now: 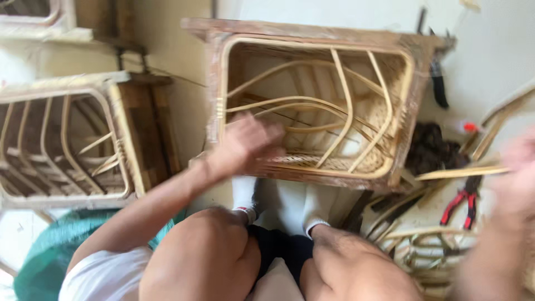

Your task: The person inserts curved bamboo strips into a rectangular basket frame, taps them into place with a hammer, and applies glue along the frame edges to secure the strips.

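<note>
Near: knees and white socks (243, 192) at the bottom, green cloth (39, 262) lower left. Red-handled pliers (461, 203) on the floor at right, beside loose cane strips (423, 245). Right hand (515, 167) blurred at right edge, apparently gripping a cane strip (462, 173); can't confirm. Left hand (248, 142), fingers loosely curled, rests on the front rim of the wooden-framed cane basket (312, 100), just beyond the feet. Second frame (67, 142) far left. No labels visible.
</note>
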